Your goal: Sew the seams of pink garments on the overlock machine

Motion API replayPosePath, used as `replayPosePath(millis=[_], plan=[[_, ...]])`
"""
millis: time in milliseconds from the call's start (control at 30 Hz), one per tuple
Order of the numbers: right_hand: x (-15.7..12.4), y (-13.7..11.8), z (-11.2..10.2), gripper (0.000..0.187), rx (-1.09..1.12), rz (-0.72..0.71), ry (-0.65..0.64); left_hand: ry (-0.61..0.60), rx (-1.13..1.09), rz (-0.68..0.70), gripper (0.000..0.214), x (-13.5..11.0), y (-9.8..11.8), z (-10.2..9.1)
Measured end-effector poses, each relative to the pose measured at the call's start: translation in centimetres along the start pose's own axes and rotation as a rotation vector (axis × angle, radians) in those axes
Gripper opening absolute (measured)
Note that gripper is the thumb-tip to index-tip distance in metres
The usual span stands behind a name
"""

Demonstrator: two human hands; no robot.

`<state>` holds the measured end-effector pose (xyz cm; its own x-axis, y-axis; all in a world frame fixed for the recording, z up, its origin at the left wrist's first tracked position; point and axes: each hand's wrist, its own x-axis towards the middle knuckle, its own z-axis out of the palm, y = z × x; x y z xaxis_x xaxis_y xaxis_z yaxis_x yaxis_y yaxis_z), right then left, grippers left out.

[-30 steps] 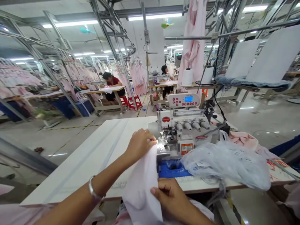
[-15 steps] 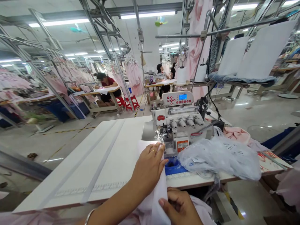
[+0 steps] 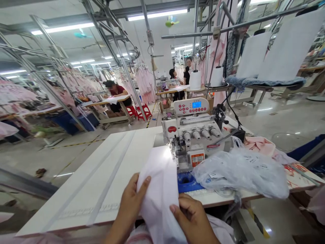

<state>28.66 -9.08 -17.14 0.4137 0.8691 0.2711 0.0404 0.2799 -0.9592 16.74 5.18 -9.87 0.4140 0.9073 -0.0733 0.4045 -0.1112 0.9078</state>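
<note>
- The left hand (image 3: 130, 203) and the right hand (image 3: 190, 220) are being kept apart, one on each side of a thin, pale pink fabric piece (image 3: 158, 183), and the cloth is being pinched between them.
- The left thumb (image 3: 144, 182) is being pressed over the fabric's left edge, while the right fingers (image 3: 184, 206) are being curled around its right edge.
- The fabric is being held above the near edge of the white worktop (image 3: 83, 193), with its upper end being laid toward the front of an overlock sewing machine (image 3: 193, 135).
- Its lower end is being let fall past the worktop's near edge, over bunched pink cloth (image 3: 218, 228).
- A crumpled clear plastic bag (image 3: 241, 176) is being left heaped near the worktop's right end, just beside a blue machine part (image 3: 186, 183).
- A pink garment piece (image 3: 259, 145) is being shown behind the bag, at the worktop's far right corner.
- Two white thread cones (image 3: 205, 78) are being carried on a stand behind the machine, above its lit control panel (image 3: 191, 105).
- Farther left, a seated co-worker (image 3: 115, 93) is being seen bent over another worktop (image 3: 101, 104), beside pink garments (image 3: 144, 84) hanging from a metal rack.
- Two more co-workers (image 3: 180, 76) are being seen in the distance.
</note>
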Motion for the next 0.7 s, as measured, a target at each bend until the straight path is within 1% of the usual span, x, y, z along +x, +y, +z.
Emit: replayPosePath(millis=[100, 200, 333, 433, 500, 600, 700], plan=[[0.6, -0.3, 0.1, 0.046, -0.030, -0.045, 0.034, 0.121, 0.044, 0.151, 0.043, 1.9, 2.1, -0.9], [1.2, -0.4, 0.1, 0.047, -0.105, -0.081, 0.075, 0.136, 0.006, 0.218, 0.042, 4.9, 3.7, -0.9], [1.4, -0.7, -0.3, 0.042, -0.209, -0.111, 0.062, 0.102, -0.058, 0.214, 0.047, 8.7, 4.8, -0.2], [1.1, -0.7, -0.4, 0.037, -0.224, -0.134, 0.035, 0.100, -0.096, 0.195, 0.054, 10.8, 5.8, 0.1], [1.1, -0.8, -0.5, 0.036, -0.240, -0.123, 0.033, 0.110, -0.112, 0.186, 0.057, 12.0, 6.8, 0.3], [1.1, -0.8, -0.5, 0.039, -0.258, -0.100, 0.032, 0.123, -0.118, 0.181, 0.058, 13.7, 8.6, 0.1], [0.9, -0.6, -0.3, 0.040, -0.256, -0.123, 0.038, 0.159, -0.111, 0.209, 0.053, 15.4, 11.2, -0.8]])
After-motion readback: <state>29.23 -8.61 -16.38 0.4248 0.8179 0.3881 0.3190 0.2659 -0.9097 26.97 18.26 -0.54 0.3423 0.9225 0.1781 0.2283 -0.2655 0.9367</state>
